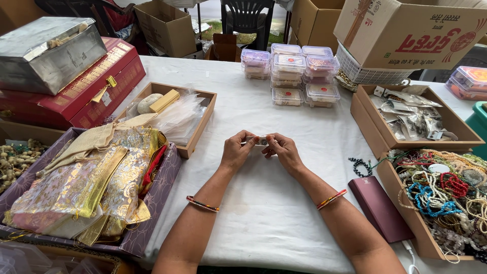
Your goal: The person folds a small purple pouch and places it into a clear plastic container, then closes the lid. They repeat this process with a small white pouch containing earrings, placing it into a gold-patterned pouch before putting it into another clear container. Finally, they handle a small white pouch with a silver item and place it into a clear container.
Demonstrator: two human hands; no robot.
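Note:
My left hand (237,150) and my right hand (283,150) meet over the white tablecloth (264,213) at the middle of the table. Between their fingertips they pinch a small clear plastic pouch (259,140), its contents too small to tell. Both wrists wear thin coloured bangles. A dark bead bracelet (359,166) lies to the right of my right hand.
A purple tray of gold fabric pouches (96,182) sits left, a wooden tray with plastic bags (177,116) behind it. Stacked clear boxes (294,73) stand at the back. Right: a maroon case (378,208), a box of bead strings (441,195), a tray of packets (411,119).

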